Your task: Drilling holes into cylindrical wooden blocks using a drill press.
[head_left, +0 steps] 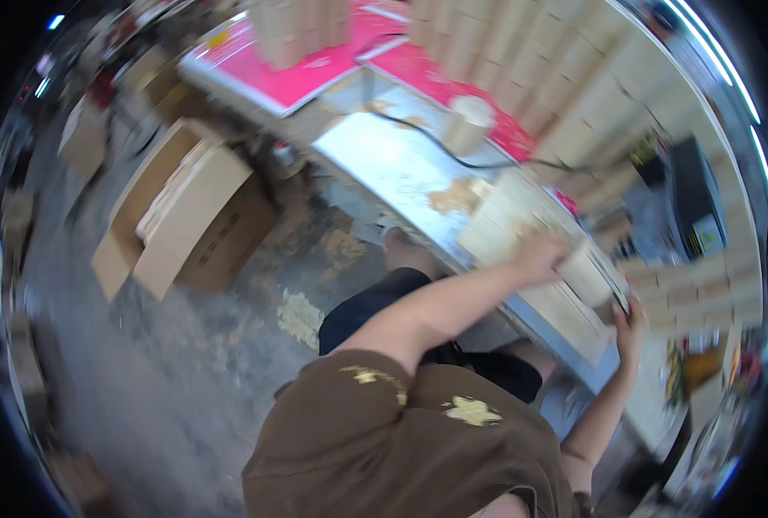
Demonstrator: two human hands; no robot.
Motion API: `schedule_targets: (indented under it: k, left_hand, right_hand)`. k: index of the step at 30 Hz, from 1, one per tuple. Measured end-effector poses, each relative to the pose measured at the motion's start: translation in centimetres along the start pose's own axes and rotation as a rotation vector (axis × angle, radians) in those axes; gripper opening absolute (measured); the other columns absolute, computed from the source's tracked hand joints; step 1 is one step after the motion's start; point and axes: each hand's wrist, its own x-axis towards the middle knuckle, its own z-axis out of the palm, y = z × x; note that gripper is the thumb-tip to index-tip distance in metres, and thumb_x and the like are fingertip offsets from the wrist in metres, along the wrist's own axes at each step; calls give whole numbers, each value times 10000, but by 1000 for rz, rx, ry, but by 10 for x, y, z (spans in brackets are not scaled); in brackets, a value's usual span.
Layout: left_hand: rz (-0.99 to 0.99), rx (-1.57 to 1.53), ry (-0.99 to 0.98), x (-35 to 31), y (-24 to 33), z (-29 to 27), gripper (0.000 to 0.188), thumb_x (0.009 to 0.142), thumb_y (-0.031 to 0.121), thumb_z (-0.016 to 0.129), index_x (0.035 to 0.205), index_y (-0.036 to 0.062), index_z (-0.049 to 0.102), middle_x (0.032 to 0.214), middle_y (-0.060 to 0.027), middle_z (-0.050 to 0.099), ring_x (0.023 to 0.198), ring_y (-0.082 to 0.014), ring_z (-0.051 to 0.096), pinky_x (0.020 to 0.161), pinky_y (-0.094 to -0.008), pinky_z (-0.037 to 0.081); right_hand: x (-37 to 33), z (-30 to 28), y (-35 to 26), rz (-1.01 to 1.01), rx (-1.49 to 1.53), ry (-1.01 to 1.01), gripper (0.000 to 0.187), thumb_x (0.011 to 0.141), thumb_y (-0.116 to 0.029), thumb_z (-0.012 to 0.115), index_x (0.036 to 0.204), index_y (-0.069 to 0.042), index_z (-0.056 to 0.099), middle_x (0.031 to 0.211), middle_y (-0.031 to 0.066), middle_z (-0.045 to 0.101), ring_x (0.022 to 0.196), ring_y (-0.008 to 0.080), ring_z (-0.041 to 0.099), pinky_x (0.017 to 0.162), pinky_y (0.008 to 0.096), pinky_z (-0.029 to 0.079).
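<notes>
A pale wooden cylinder (587, 274) lies on its side on the workbench between my hands. My left hand (539, 256) rests at its left end, above a pale wooden board (505, 216); its fingers are smeared by motion. At the cylinder's right end, my right hand (630, 324) has its fingers bent around a thin dark-edged piece, too blurred to name. A second flat wooden board (565, 321) lies nearer me, below the cylinder. Crumbs of wood shavings (455, 197) sit on the white bench top (393, 160) to the left.
Stacked pale cylinders (539, 65) fill the far side. One stands alone (468, 125) near a black cable (436, 142). A dark boxy device (695, 198) is at the right. An open cardboard box (220, 224) stands on the floor at left, with shavings (300, 318) by my leg.
</notes>
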Motion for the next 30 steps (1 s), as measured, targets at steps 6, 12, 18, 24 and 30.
schedule_targets:
  k: [6,12,18,24,30]
  left_hand:
    - [-1,-333,-56,-49,-10,-105,334,533,158,785,766,20,589,711,-103,528,634,-270,517,592,-364,443]
    - [-654,-737,113,-61,-2,-201,267,737,209,752,819,-21,646,716,-44,616,592,-96,540,554,-240,437]
    - [-848,-742,122,-49,19,-175,343,761,291,734,752,-34,624,666,-63,614,548,-82,523,470,-217,371]
    - [-835,-560,-9,-53,22,-148,339,751,304,749,656,5,619,615,-12,557,513,-52,424,459,-224,290]
    - [-840,-684,51,-46,33,-133,322,769,288,737,656,9,623,619,-9,564,531,-48,437,487,-213,316]
  right_hand:
    - [-42,19,-41,-257,56,35,244,773,-68,676,990,6,589,898,100,579,829,210,553,762,294,440]
    - [-72,10,-47,-126,206,31,241,744,-21,690,971,-6,611,874,86,589,846,201,552,776,296,439]
    - [-64,29,-64,-223,181,21,243,746,-32,684,978,-10,615,868,82,590,874,211,555,780,306,440]
    - [-62,29,-66,-206,226,-12,231,765,-39,674,984,-8,610,884,76,578,866,209,552,784,303,436]
    - [-61,27,-59,-186,289,-22,219,782,-23,665,990,0,602,876,76,568,847,195,549,770,296,439]
